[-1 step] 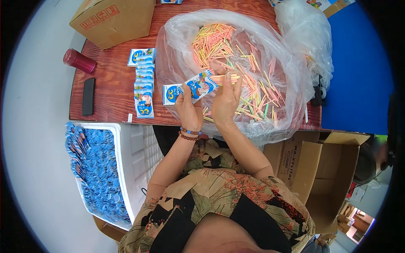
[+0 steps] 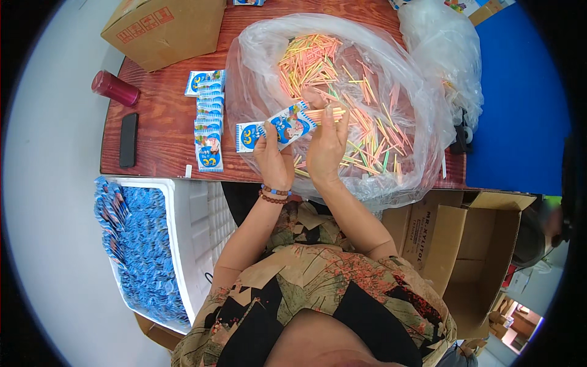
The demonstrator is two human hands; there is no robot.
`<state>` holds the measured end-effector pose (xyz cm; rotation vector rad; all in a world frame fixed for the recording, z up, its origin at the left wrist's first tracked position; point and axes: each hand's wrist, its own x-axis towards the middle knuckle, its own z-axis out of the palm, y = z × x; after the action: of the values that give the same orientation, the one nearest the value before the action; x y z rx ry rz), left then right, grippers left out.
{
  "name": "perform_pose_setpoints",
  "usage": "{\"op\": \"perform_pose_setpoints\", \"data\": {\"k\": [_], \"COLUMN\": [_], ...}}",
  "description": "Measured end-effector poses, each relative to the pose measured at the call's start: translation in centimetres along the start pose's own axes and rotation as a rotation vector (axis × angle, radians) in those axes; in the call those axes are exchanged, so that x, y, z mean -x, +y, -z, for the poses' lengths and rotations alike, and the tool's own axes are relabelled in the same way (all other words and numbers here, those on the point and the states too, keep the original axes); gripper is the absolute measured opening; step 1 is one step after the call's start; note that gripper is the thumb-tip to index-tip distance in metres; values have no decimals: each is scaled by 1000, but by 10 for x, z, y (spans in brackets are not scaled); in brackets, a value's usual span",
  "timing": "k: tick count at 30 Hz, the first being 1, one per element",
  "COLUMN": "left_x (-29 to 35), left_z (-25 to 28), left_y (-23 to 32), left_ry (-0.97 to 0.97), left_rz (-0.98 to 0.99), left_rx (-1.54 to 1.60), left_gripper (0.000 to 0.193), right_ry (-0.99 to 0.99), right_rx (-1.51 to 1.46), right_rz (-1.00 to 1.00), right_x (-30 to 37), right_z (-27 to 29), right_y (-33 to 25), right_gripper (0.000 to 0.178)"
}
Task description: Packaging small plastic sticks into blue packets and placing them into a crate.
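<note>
My left hand (image 2: 273,160) is closed on a blue-and-white printed packet (image 2: 287,124), with a second packet (image 2: 246,137) overlapping its left end. Pink and yellow thin sticks (image 2: 315,114) are at the packet's right end, partly inside it as far as I can see. The fingers of my right hand (image 2: 328,147) pinch the outer ends of these sticks. Both hands are over the near left rim of a clear plastic bag (image 2: 257,52). Inside the spread bag lies a heap of loose pink, yellow and green sticks (image 2: 306,61).
An overlapping row of packets (image 2: 209,137) lies left of the bag. Beyond are a black phone (image 2: 128,140), a red cylinder (image 2: 116,88) and a cardboard box (image 2: 165,33). A white foam box (image 2: 177,257) full of blue packets stands lower left, an open carton (image 2: 477,263) lower right.
</note>
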<state>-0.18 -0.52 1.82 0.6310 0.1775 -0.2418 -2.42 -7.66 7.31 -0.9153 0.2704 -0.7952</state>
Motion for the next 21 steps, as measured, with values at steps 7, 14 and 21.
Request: {"op": "perform_pose_setpoints", "data": {"k": [7, 14, 21], "left_x": [-5, -11, -12], "left_z": [2, 8, 9], "left_y": [2, 8, 8], "left_ry": [-51, -117, -255], "left_rz": [38, 228, 270], "left_rx": [46, 193, 352], "left_gripper": [21, 34, 40], "right_ry": [-272, -306, -509], "right_rx": [310, 324, 703], "right_rz": [-51, -32, 107], "right_x": [-3, -10, -15], "right_z": [-2, 6, 20], "right_y": [3, -15, 0], "right_gripper": [27, 34, 32]}}
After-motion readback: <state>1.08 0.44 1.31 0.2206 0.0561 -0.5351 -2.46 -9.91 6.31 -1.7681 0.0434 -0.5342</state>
